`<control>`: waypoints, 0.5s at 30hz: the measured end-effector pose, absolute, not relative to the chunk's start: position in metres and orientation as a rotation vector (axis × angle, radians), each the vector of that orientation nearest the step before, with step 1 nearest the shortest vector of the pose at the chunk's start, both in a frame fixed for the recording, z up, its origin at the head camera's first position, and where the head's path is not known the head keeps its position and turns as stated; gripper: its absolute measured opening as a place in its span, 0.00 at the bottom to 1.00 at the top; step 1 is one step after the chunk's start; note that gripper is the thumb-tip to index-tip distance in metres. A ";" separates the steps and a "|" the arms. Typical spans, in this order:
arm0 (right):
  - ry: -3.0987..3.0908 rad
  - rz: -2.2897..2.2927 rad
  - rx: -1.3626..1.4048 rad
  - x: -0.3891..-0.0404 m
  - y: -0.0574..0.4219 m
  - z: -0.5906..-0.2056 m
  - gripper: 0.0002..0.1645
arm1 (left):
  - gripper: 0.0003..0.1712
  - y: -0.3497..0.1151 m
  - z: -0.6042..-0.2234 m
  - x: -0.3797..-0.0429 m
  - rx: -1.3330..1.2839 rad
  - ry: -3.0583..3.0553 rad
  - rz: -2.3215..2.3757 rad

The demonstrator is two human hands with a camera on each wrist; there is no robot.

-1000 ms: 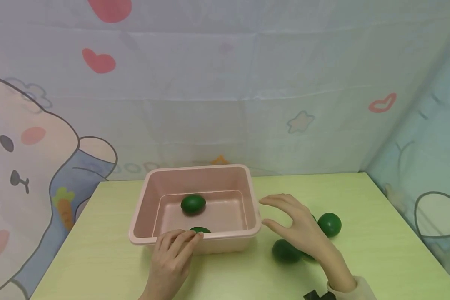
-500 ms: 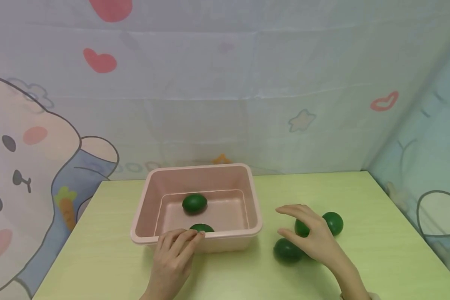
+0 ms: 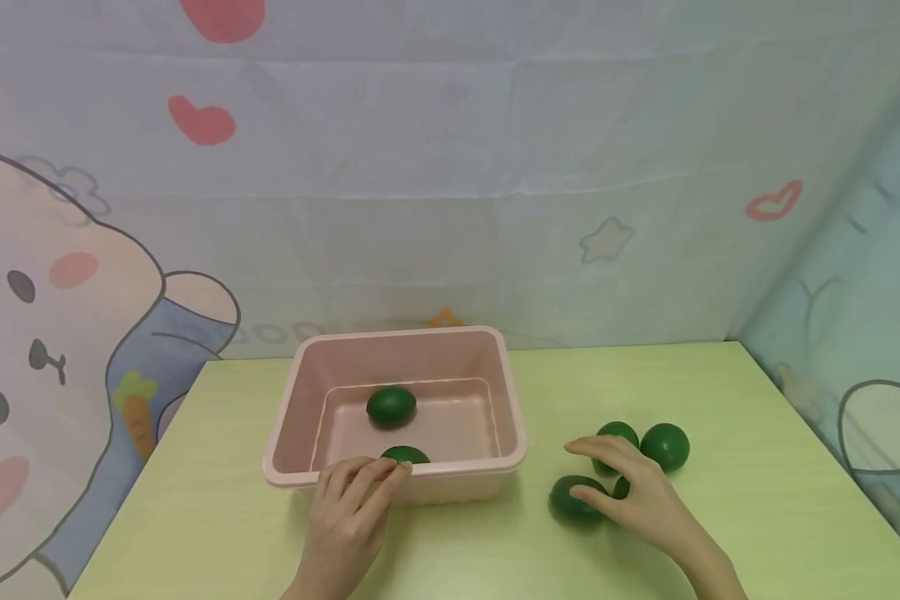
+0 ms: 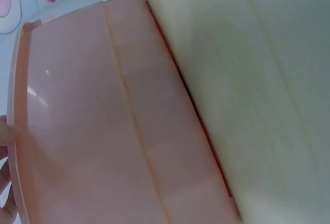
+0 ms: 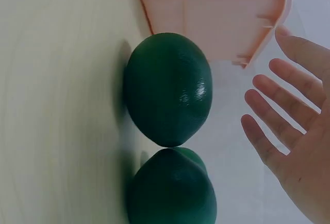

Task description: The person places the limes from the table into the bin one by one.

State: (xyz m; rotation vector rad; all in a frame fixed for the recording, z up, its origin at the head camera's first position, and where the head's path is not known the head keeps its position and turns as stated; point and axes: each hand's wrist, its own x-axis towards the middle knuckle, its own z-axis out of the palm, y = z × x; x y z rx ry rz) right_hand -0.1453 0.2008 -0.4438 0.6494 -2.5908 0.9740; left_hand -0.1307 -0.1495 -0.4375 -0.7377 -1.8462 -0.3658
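Observation:
My left hand (image 3: 348,517) grips the front rim of a pink plastic bin (image 3: 465,483), fingers hooked over the edge; the left wrist view shows fingertips (image 4: 6,134) at that rim. Inside the bin lie two glossy dark green, lime-shaped fruits, one in the middle (image 3: 392,406) and one partly hidden behind the front wall (image 3: 405,454). My right hand (image 3: 648,500) hovers with spread fingers over several more green fruits on the table. Its thumb overlaps the nearest fruit (image 3: 570,493) in the head view. In the right wrist view the palm stands apart from this fruit (image 5: 167,90), holding nothing.
Behind the near fruit sit another fruit (image 3: 617,433) and a round-looking one (image 3: 665,447), close together. The light yellow-green table (image 3: 217,517) ends at a printed cloth backdrop (image 3: 420,167), with a second cloth wall at the right.
My right hand has moved away from the bin's right side, rightward and down to the fruits on the table. The left hand keeps its place on the rim.

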 end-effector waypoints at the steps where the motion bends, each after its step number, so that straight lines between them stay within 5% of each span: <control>1: -2.597 0.972 0.646 -0.145 0.201 -0.445 0.31 | 0.18 -0.150 -0.438 -0.131 -0.738 -1.845 -0.366; 15: -2.612 0.967 0.648 -0.147 0.204 -0.451 0.29 | 0.18 -0.149 -0.438 -0.132 -0.742 -1.827 -0.376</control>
